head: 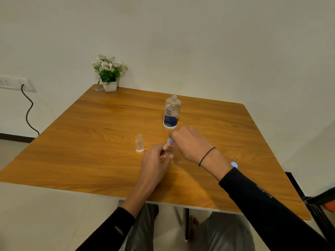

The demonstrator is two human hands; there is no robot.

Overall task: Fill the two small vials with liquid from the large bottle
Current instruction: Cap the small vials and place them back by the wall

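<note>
Left hand [155, 160] pinching second vial [167, 151], right hand [188, 142] fingertips closed on blue cap [169, 140]. First vial [139, 144] at 9 o'clock; uncapped large bottle [171, 112] at 12. Risk: elbow knocks bottle, spills.

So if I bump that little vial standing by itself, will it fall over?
Probably, yes. The small vial stands upright, tall and narrow on a small base, so a nudge could tip it. It looks like clear, light plastic, and it is round, so it may roll across the smooth wooden table. Whether it would spill I cannot tell.
</note>
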